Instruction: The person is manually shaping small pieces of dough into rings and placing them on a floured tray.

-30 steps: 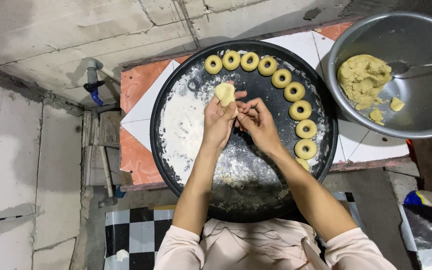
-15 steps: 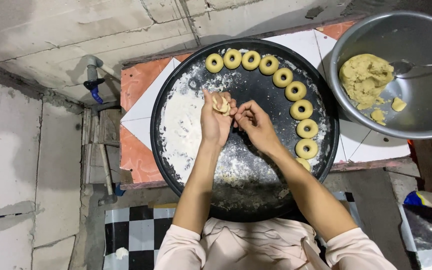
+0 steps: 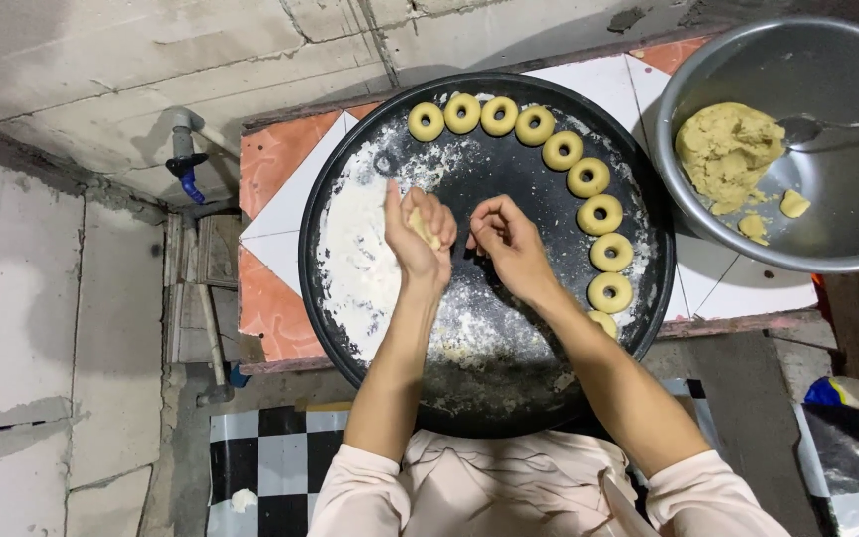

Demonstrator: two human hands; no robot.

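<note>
Since earlier frame, dough piece (image 3: 420,227) enclosed by left hand (image 3: 418,239), clenched. Right hand (image 3: 505,242) empty, loosely curled, frame centre. Soft, light, easily deformed; best cradled in palm.

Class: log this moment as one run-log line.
left hand: closed on dough piece | right hand: empty, beside | below: floured black tray

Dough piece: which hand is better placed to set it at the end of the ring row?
Probably the right hand: it's empty and nearer the last ring. The left hand holds the dough piece, farther away.
</note>
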